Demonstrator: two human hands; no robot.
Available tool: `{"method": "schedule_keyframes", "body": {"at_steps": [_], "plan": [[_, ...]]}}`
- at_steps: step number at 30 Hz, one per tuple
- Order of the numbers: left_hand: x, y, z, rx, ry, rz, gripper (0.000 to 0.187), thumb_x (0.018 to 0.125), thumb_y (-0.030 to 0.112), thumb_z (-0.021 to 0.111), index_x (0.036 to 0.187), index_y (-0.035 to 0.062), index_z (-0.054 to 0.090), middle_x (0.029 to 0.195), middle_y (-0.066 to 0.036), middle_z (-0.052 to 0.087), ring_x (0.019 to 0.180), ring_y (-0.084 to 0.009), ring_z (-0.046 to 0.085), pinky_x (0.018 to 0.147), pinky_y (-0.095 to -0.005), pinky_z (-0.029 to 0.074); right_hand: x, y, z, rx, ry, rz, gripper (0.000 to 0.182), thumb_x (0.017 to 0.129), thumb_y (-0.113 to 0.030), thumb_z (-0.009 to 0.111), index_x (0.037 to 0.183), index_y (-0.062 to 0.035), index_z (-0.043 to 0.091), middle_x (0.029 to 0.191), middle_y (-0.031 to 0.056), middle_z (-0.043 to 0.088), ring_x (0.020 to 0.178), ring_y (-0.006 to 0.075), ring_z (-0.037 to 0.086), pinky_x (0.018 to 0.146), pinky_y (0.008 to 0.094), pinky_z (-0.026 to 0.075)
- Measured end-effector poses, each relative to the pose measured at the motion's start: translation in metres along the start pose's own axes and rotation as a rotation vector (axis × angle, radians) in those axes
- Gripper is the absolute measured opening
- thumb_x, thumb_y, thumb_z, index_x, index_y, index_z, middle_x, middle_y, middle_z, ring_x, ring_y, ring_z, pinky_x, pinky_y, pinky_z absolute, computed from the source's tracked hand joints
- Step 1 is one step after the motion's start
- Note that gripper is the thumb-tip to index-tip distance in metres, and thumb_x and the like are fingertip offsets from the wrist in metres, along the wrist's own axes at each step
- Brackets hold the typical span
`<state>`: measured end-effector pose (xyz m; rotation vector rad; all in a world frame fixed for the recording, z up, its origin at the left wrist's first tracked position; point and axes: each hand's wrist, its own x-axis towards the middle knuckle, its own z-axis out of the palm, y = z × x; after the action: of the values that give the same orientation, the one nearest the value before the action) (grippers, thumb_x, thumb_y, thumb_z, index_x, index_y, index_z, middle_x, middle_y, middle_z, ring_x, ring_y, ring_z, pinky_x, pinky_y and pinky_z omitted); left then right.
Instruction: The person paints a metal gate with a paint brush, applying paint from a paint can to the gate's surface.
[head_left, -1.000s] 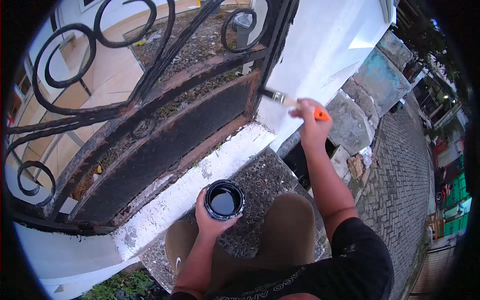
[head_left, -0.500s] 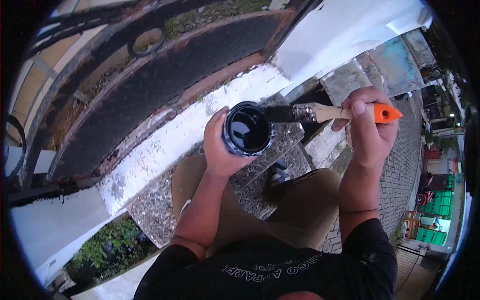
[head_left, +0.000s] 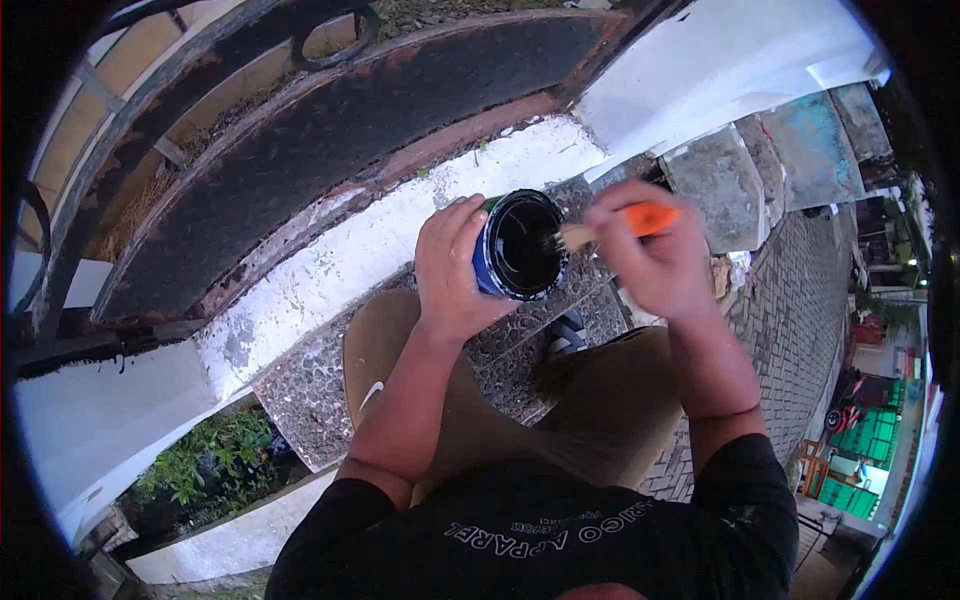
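Observation:
My left hand (head_left: 450, 262) is wrapped round the side of a blue paint can (head_left: 484, 262), whose open top is tilted toward me. Black paint (head_left: 522, 255) shows inside, and dark smears coat the rim. My right hand (head_left: 655, 250), slightly blurred, grips a paintbrush (head_left: 578, 237) by its wooden handle with the orange end. The bristles are down inside the can and cannot be made out against the dark paint. Left of the can stands a metal gate (head_left: 330, 150) with a black panel and rusty, brownish edges.
A white-painted ledge (head_left: 300, 290) runs below the gate and meets a white wall (head_left: 700, 70). Pebbled paving (head_left: 310, 400) lies under my legs. Concrete slabs (head_left: 715, 180) and a brick-paved road (head_left: 790, 300) are at the right. Green plants (head_left: 215, 460) grow at lower left.
The brush has gone from beside the rim down into the can, with my right hand moving left toward it. The can has shifted slightly right and tilted more.

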<state>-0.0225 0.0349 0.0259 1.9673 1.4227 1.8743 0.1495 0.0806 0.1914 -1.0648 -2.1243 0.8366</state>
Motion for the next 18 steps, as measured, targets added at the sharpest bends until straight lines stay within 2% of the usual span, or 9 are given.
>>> {"method": "schedule_keyframes", "body": {"at_steps": [1,2,5,7,9,13,15,16,18], "plan": [[0.0,0.0,-0.002,0.019,-0.021,-0.018,0.094,0.049,0.026,0.089,0.13,0.0073,0.043,0.131,-0.018,0.053,0.117,-0.0396,0.054,0.099,-0.0531,0.04,-0.001,-0.003,-0.008,0.106,0.089,0.02,0.011,0.089,-0.008,0.062,0.083,0.0006,0.065,0.065,0.002,0.063,0.056,0.0094,0.059,0.051,0.0236,0.043],[0.001,0.0,-0.003,0.035,-0.043,-0.034,0.094,0.049,0.025,0.089,0.13,0.0074,0.044,0.131,-0.018,0.053,0.117,-0.0394,0.053,0.099,-0.0531,0.039,-0.005,-0.004,-0.016,0.244,0.12,0.141,0.01,0.091,-0.007,0.061,0.087,0.0005,0.064,0.068,0.0014,0.062,0.053,0.0096,0.057,0.048,0.0228,0.041],[0.003,-0.001,-0.006,0.031,-0.028,-0.045,0.095,0.049,0.024,0.089,0.131,0.0076,0.043,0.131,-0.018,0.053,0.117,-0.039,0.053,0.099,-0.0528,0.039,-0.005,0.005,-0.022,0.379,0.217,0.197,0.008,0.092,-0.007,0.06,0.089,0.0003,0.063,0.07,0.0031,0.061,0.051,0.0073,0.054,0.046,0.0218,0.041],[0.004,-0.002,-0.006,0.036,-0.005,-0.035,0.096,0.049,0.024,0.089,0.131,0.0078,0.043,0.131,-0.018,0.053,0.117,-0.0388,0.053,0.099,-0.0528,0.039,-0.009,0.02,-0.024,0.372,0.167,0.228,0.008,0.093,-0.007,0.059,0.089,0.0002,0.061,0.072,0.0054,0.061,0.051,0.0074,0.054,0.045,0.0222,0.042],[0.003,-0.003,-0.006,0.045,0.013,-0.032,0.096,0.049,0.024,0.089,0.131,0.0079,0.042,0.131,-0.019,0.053,0.118,-0.0386,0.053,0.099,-0.0527,0.039,-0.012,0.029,-0.024,0.386,0.226,0.299,0.009,0.093,-0.007,0.059,0.089,0.0001,0.061,0.071,0.0056,0.061,0.05,0.0082,0.053,0.045,0.023,0.042],[0.003,-0.004,-0.009,0.064,0.015,-0.058,0.096,0.051,0.026,0.09,0.132,0.0076,0.041,0.13,-0.019,0.053,0.117,-0.0378,0.054,0.099,-0.051,0.04,-0.019,0.038,-0.033,0.409,0.276,0.255,0.01,0.094,-0.008,0.058,0.089,0.0004,0.06,0.072,0.0062,0.061,0.051,0.0093,0.054,0.048,0.0248,0.044],[0.003,-0.004,-0.009,0.07,0.013,-0.066,0.096,0.052,0.027,0.09,0.133,0.0073,0.041,0.13,-0.018,0.053,0.117,-0.0375,0.054,0.099,-0.0504,0.04,-0.021,0.034,-0.033,0.446,0.217,0.072,0.007,0.09,-0.006,0.062,0.087,0.0002,0.062,0.07,0.0061,0.061,0.058,0.0137,0.059,0.054,0.0261,0.047],[0.002,-0.005,-0.008,0.077,-0.008,-0.087,0.099,0.052,0.029,0.092,0.134,0.0062,0.041,0.131,-0.019,0.053,0.119,-0.0371,0.053,0.101,-0.0485,0.04,-0.018,0.03,-0.036,0.444,0.216,0.07,0.007,0.09,-0.006,0.062,0.087,0.0002,0.062,0.07,0.0061,0.061,0.058,0.0137,0.059,0.054,0.0261,0.047],[0.001,-0.005,-0.007,0.085,-0.03,-0.107,0.102,0.052,0.03,0.093,0.136,0.005,0.04,0.132,-0.021,0.052,0.121,-0.0367,0.052,0.104,-0.0467,0.04,-0.01,0.017,-0.044,-0.082,-0.203,-0.42,0.005,0.082,-0.001,0.066,0.087,-0.0027,0.068,0.077,0.0073,0.063,0.068,0.0203,0.064,0.061,0.0297,0.05]]}}
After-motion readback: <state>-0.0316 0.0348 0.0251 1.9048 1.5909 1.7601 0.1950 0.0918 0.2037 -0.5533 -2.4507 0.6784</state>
